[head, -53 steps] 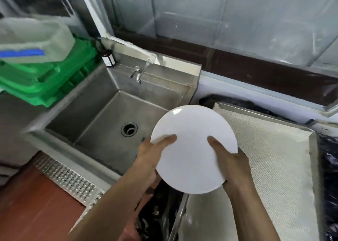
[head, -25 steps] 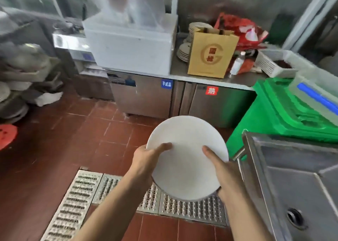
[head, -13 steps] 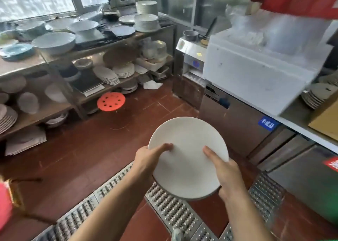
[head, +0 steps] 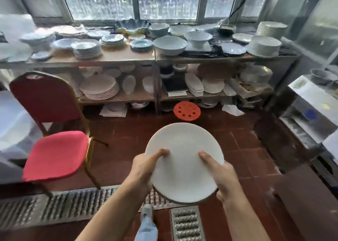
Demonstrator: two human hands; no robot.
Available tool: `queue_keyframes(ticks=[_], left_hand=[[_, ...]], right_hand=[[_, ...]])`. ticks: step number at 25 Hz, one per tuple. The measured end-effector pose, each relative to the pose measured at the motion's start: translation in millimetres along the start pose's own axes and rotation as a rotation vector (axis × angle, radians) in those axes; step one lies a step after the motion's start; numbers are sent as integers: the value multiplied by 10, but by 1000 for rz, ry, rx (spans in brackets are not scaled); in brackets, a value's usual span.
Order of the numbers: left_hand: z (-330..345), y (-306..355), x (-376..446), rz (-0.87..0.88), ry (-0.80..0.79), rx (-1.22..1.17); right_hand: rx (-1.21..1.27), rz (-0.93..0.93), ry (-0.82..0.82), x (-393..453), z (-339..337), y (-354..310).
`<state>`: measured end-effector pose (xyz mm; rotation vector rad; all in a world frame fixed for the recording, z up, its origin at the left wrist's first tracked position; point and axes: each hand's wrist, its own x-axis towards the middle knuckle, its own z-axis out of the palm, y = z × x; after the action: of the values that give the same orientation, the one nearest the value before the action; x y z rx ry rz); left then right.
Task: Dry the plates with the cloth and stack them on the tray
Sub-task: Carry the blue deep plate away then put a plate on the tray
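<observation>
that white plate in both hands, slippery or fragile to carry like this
The white plate looks rigid and glazed, so probably slick. It is likely ceramic, so it may break on the tiled floor. The left hand and right hand grip opposite edges, which should steady it.

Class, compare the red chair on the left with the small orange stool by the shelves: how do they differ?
The red chair has a tall back and a cushioned seat; the orange stool has no back and a round seat pierced with holes. The chair looks larger and nearer; the stool sits lower, against the shelves. Both stand on the tiled floor.
</observation>
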<state>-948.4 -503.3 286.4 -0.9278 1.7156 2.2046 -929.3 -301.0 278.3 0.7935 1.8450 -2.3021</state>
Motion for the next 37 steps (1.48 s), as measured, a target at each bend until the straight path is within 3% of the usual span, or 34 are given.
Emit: queue_keyframes(ticks=[18, 28, 37], left_hand=[[-701, 2739, 3522, 20, 193, -192], [-492, 4402, 5744, 48, 310, -259], [-443, 5366, 7385, -1, 325, -282]], right_hand=[[-113, 68, -250, 3383, 3657, -1033], [-148, 103, -345, 5721, 5503, -1874], [-192, 135, -379, 7230, 6688, -2308]])
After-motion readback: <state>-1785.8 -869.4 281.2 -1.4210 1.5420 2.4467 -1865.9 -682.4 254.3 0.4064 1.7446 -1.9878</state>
